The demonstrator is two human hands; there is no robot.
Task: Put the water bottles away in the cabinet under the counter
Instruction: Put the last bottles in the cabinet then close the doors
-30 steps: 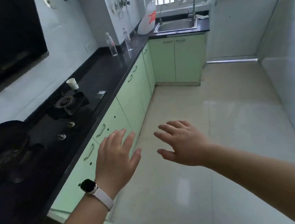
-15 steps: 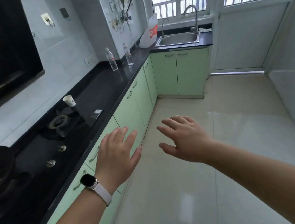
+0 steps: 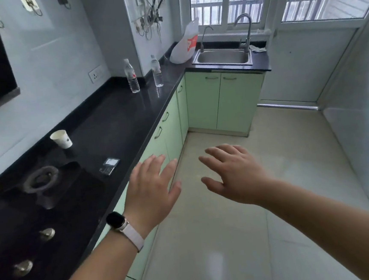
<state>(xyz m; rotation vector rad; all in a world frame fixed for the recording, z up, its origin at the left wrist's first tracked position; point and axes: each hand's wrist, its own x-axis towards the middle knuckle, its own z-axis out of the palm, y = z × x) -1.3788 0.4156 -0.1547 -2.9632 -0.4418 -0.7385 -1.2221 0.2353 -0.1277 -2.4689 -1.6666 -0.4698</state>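
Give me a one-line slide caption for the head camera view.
Both empty hands, left hand and right hand, reach toward two water bottles on the black counter.

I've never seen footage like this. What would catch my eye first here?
Two bare hands reach out mid-frame, fingers spread and holding nothing: the left hand, with a watch on its wrist, and the right hand. Beyond them, two clear water bottles stand upright and apart at the far end of the black counter. Pale green cabinet doors run beneath it toward a steel sink under the window.
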